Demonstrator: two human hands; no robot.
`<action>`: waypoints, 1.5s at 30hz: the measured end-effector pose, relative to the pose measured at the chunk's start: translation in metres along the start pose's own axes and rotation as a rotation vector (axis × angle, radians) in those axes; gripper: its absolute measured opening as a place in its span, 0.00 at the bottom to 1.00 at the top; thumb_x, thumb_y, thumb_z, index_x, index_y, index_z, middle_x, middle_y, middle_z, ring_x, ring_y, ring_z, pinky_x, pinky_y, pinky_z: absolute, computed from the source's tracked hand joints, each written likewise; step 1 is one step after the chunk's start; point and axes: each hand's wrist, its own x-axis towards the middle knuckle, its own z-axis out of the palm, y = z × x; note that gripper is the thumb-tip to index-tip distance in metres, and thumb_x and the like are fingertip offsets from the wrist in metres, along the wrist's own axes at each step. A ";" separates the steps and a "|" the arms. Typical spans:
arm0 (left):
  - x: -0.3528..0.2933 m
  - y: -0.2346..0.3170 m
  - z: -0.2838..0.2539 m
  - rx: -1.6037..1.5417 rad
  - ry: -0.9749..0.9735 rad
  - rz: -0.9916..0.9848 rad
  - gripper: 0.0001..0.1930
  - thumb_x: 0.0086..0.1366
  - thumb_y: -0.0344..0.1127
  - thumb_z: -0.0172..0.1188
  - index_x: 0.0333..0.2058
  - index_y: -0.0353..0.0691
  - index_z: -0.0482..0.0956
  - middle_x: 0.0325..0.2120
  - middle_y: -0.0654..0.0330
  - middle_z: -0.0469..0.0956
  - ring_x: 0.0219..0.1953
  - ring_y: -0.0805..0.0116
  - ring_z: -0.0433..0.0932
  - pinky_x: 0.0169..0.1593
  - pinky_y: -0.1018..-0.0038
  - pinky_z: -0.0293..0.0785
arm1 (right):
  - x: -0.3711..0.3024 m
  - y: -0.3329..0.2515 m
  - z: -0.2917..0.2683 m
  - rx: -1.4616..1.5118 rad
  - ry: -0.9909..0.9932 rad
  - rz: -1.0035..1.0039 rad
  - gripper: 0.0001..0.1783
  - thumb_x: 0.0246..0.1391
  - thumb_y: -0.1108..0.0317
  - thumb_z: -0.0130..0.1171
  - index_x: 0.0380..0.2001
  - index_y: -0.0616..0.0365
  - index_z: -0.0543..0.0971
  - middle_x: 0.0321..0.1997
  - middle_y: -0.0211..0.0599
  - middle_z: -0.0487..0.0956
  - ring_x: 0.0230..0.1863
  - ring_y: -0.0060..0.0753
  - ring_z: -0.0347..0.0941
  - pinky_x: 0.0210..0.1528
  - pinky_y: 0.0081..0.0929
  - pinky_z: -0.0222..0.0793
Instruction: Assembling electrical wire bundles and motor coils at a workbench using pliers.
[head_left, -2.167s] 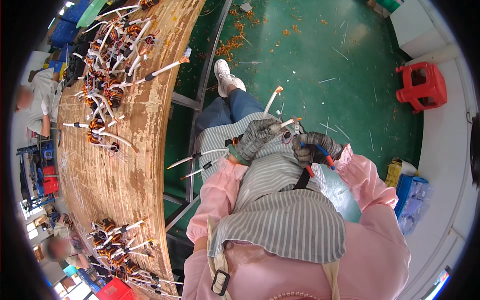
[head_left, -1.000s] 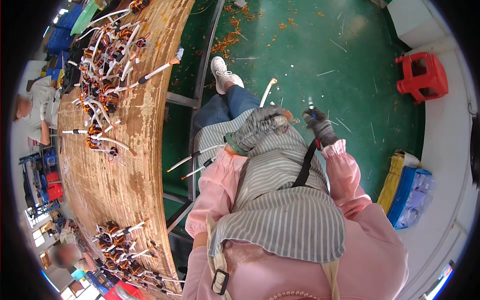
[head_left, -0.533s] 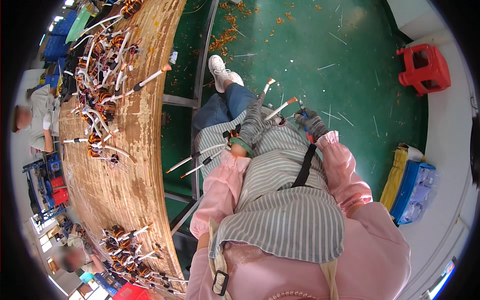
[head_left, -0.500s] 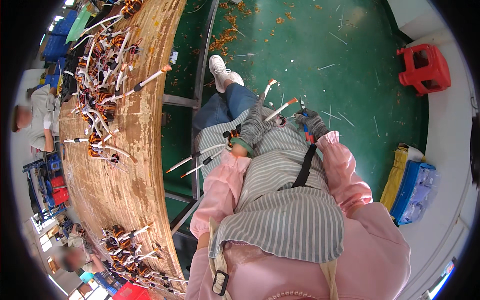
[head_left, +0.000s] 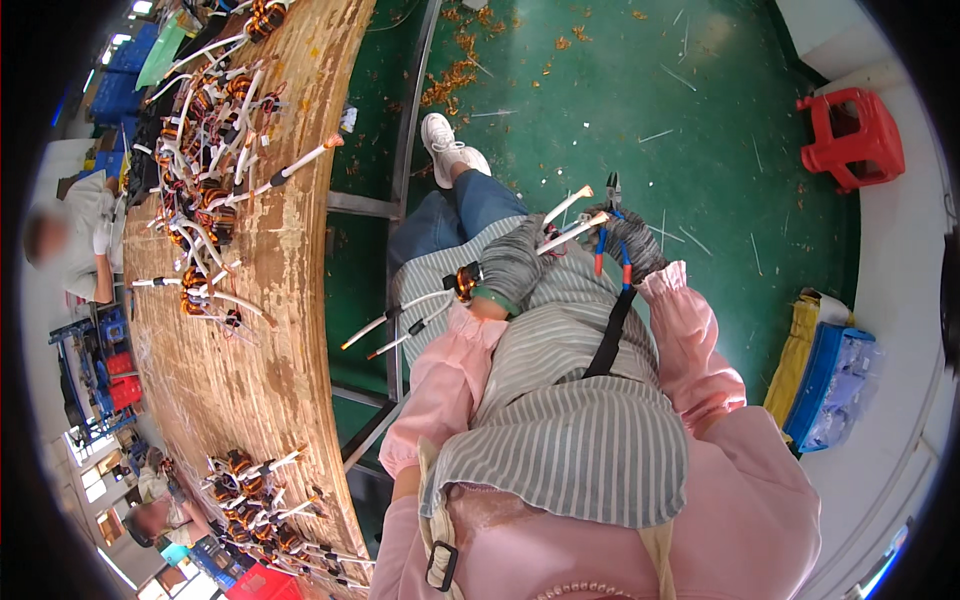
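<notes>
In a grey knitted glove, my left hand (head_left: 512, 262) is closed around a copper-wound coil (head_left: 465, 281) with white cables, over my apron-covered lap. Two thick cable ends (head_left: 572, 234) with bare copper tips stick out ahead of the fingers, toward the right. Two thinner leads (head_left: 384, 325) trail off to the lower left. My right hand (head_left: 640, 240), also gloved, grips cutting pliers (head_left: 614, 188) with red and blue handles. Their handles are spread apart and the jaws point away from me, just beyond the cable tips. Small wires near the fingers are too fine to make out.
A worn wooden table (head_left: 290, 370) runs along my left, with a pile of wired coils (head_left: 215, 190) and another coil cluster (head_left: 250, 510). Two people sit beyond it. Scraps litter the green floor (head_left: 600, 90). A red stool (head_left: 853, 138) and a blue bin (head_left: 822, 385) stand right.
The pliers' handles have spread apart and their jaws have moved forward. My left hand has turned, swinging the cable ends to the right and closer to the pliers.
</notes>
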 end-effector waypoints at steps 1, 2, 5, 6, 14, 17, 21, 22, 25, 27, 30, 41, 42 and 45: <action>-0.005 0.002 -0.009 -0.067 0.062 0.009 0.25 0.50 0.34 0.63 0.49 0.43 0.69 0.28 0.56 0.77 0.28 0.65 0.76 0.32 0.70 0.72 | -0.001 -0.005 0.009 0.055 -0.002 -0.005 0.13 0.53 0.71 0.53 0.41 0.64 0.73 0.30 0.37 0.76 0.25 0.30 0.72 0.32 0.34 0.75; -0.006 0.002 -0.022 -0.060 0.069 0.002 0.25 0.50 0.34 0.63 0.49 0.43 0.69 0.28 0.56 0.77 0.28 0.65 0.76 0.32 0.70 0.72 | -0.001 -0.009 0.014 0.110 -0.002 -0.010 0.13 0.53 0.70 0.53 0.41 0.64 0.73 0.28 0.36 0.75 0.25 0.30 0.72 0.30 0.33 0.74; -0.003 0.029 -0.090 -0.219 0.273 0.012 0.17 0.54 0.37 0.61 0.43 0.43 0.72 0.28 0.57 0.77 0.29 0.65 0.77 0.33 0.72 0.73 | -0.006 -0.019 0.009 0.038 0.100 -0.050 0.14 0.54 0.66 0.54 0.41 0.63 0.73 0.27 0.35 0.74 0.25 0.29 0.71 0.30 0.31 0.72; -0.003 0.040 -0.115 -0.135 0.355 0.045 0.16 0.55 0.37 0.61 0.42 0.42 0.72 0.27 0.59 0.77 0.28 0.67 0.77 0.32 0.72 0.73 | -0.006 -0.023 0.009 0.045 0.119 -0.047 0.14 0.54 0.66 0.54 0.41 0.63 0.73 0.27 0.35 0.74 0.25 0.29 0.71 0.30 0.31 0.73; 0.004 0.099 -0.196 -1.148 0.549 0.423 0.10 0.63 0.40 0.52 0.36 0.39 0.68 0.28 0.61 0.70 0.34 0.67 0.71 0.44 0.66 0.69 | -0.029 -0.027 -0.014 0.004 0.210 -0.123 0.14 0.54 0.66 0.54 0.42 0.61 0.74 0.30 0.35 0.75 0.27 0.28 0.72 0.32 0.28 0.73; 0.005 0.095 -0.183 -1.057 0.443 0.530 0.08 0.63 0.35 0.52 0.36 0.36 0.67 0.29 0.61 0.69 0.36 0.66 0.71 0.57 0.58 0.64 | -0.042 -0.038 0.013 -0.153 0.259 -0.223 0.14 0.54 0.65 0.54 0.42 0.61 0.74 0.30 0.33 0.75 0.29 0.25 0.72 0.35 0.24 0.71; -0.007 0.065 -0.136 -1.000 0.307 0.341 0.09 0.63 0.36 0.51 0.34 0.39 0.63 0.35 0.64 0.63 0.37 0.70 0.65 0.56 0.65 0.61 | -0.052 -0.045 0.051 -0.365 0.189 -0.393 0.13 0.53 0.68 0.55 0.42 0.61 0.74 0.29 0.30 0.73 0.31 0.22 0.69 0.38 0.21 0.66; -0.012 0.070 -0.123 -1.077 0.246 0.436 0.09 0.62 0.36 0.51 0.34 0.40 0.62 0.35 0.64 0.63 0.38 0.71 0.65 0.56 0.66 0.61 | -0.050 -0.041 0.055 -0.365 0.187 -0.394 0.13 0.53 0.68 0.55 0.42 0.61 0.74 0.29 0.30 0.73 0.31 0.22 0.69 0.38 0.21 0.66; -0.039 0.015 -0.066 -1.377 0.287 0.025 0.09 0.62 0.35 0.49 0.40 0.41 0.66 0.37 0.64 0.66 0.42 0.69 0.66 0.56 0.66 0.61 | -0.042 -0.033 0.065 -0.743 0.230 -0.529 0.13 0.50 0.70 0.56 0.40 0.59 0.73 0.31 0.36 0.74 0.32 0.29 0.71 0.37 0.24 0.67; -0.068 -0.022 -0.042 -1.602 0.244 -0.087 0.09 0.64 0.34 0.47 0.42 0.41 0.67 0.37 0.64 0.69 0.42 0.68 0.68 0.56 0.66 0.61 | -0.034 -0.027 0.079 -0.934 0.168 -0.525 0.15 0.48 0.69 0.57 0.41 0.59 0.73 0.32 0.40 0.75 0.32 0.33 0.71 0.37 0.26 0.68; -0.114 -0.077 -0.029 -2.501 0.070 -0.318 0.11 0.66 0.34 0.43 0.45 0.41 0.68 0.38 0.63 0.72 0.43 0.67 0.70 0.57 0.66 0.62 | 0.002 0.002 0.103 -1.223 -0.027 0.034 0.16 0.48 0.72 0.56 0.42 0.61 0.72 0.34 0.41 0.75 0.35 0.26 0.70 0.40 0.22 0.67; -0.223 -0.061 -0.046 -1.657 0.568 -0.436 0.25 0.60 0.38 0.57 0.53 0.33 0.64 0.47 0.52 0.71 0.49 0.61 0.71 0.53 0.66 0.68 | 0.226 0.046 0.243 -1.036 0.282 0.265 0.35 0.56 0.38 0.33 0.51 0.54 0.71 0.53 0.40 0.72 0.56 0.34 0.66 0.54 0.26 0.59; -0.230 -0.040 -0.058 -1.590 0.530 -0.458 0.25 0.61 0.40 0.56 0.53 0.32 0.64 0.48 0.51 0.71 0.49 0.62 0.72 0.52 0.68 0.69 | 0.229 0.049 0.242 -1.040 0.286 0.265 0.35 0.56 0.38 0.33 0.51 0.55 0.71 0.53 0.40 0.72 0.55 0.35 0.66 0.53 0.26 0.59; -0.234 -0.018 -0.075 -1.302 0.407 -0.442 0.21 0.60 0.38 0.57 0.49 0.29 0.69 0.45 0.52 0.73 0.46 0.65 0.73 0.50 0.70 0.70 | 0.231 0.059 0.243 -1.051 0.274 0.255 0.35 0.55 0.38 0.34 0.50 0.55 0.71 0.52 0.42 0.72 0.55 0.37 0.66 0.52 0.27 0.60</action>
